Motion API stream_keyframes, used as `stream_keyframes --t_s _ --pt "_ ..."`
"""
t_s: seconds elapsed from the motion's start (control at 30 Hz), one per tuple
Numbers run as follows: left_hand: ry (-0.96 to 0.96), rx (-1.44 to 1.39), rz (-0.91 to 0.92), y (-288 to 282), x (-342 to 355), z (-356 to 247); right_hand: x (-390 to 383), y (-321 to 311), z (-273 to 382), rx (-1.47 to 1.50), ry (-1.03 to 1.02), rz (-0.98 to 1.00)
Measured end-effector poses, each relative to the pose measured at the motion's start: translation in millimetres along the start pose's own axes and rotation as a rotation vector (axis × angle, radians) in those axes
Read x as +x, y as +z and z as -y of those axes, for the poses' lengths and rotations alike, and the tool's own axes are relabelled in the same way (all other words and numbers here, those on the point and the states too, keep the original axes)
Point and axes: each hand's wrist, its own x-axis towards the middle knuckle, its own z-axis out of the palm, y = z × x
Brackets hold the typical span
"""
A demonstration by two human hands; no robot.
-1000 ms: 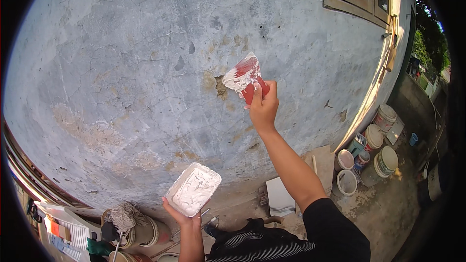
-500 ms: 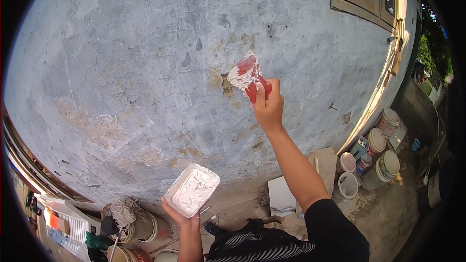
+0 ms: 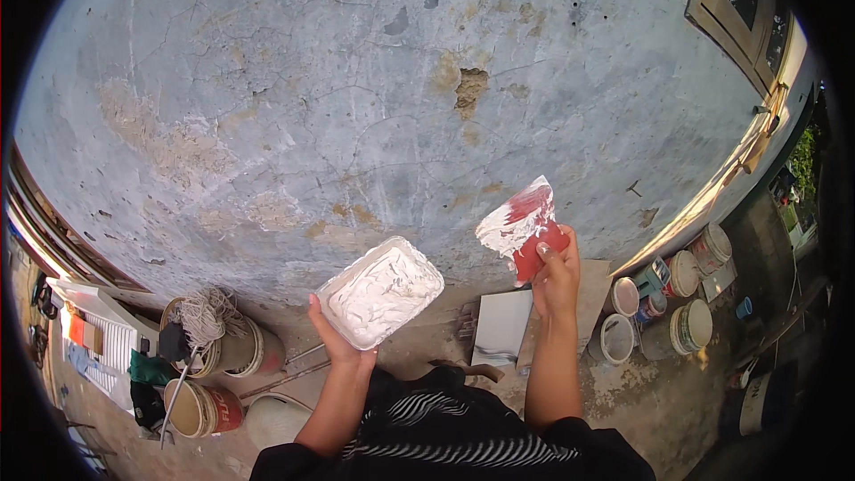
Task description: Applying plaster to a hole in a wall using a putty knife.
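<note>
My left hand (image 3: 341, 336) holds a shallow white tub (image 3: 328, 297) from below and along its near-left edge. White filler paste (image 3: 385, 292), smeared and uneven, lies inside it. In my right hand (image 3: 559, 278) is a red putty knife (image 3: 540, 245), gripped with the thumb on its face. White paste coats much of its blade, which points up and left, apart from the wall. Beyond both hands stands a worn blue-grey wall (image 3: 356, 125) with cracks and stained patches. A rough brown hole (image 3: 470, 92) is broken into its plaster, above and left of the putty knife.
Paint buckets (image 3: 690, 325) crowd the floor on the right, near a blue cup (image 3: 744, 307). At left are more buckets (image 3: 205, 410), with a string mop (image 3: 210, 316) over them. A white board (image 3: 501, 330) leans at the wall's foot. A wooden-framed window (image 3: 739, 18) is at upper right.
My right hand has drawn the putty knife down and away from the hole, which now shows fully. The tub sits higher and further right in view, closer to the knife. The view has shifted.
</note>
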Motion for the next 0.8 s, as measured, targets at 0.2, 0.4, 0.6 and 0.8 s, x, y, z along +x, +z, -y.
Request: stream_keyframes --t_s 0.2,0.4,0.6,0.8 --pt "-0.148 0.027 0.097 -3.8 12.9 13.0 -27.1 -22.6 -13.7 -0.049 -0.012 0.182" --pt "-0.230 0.076 0.145 -3.8 8.7 19.9 -35.8 -13.3 -17.0 -0.358 -0.070 0.258" --pt "-0.183 0.191 0.179 -5.3 2.7 17.6 -31.5 24.6 -8.2 -0.959 -0.379 0.427" --pt "-0.140 0.148 0.092 -8.2 5.4 17.1 -64.4 53.0 -29.2 -1.190 -0.533 0.875"
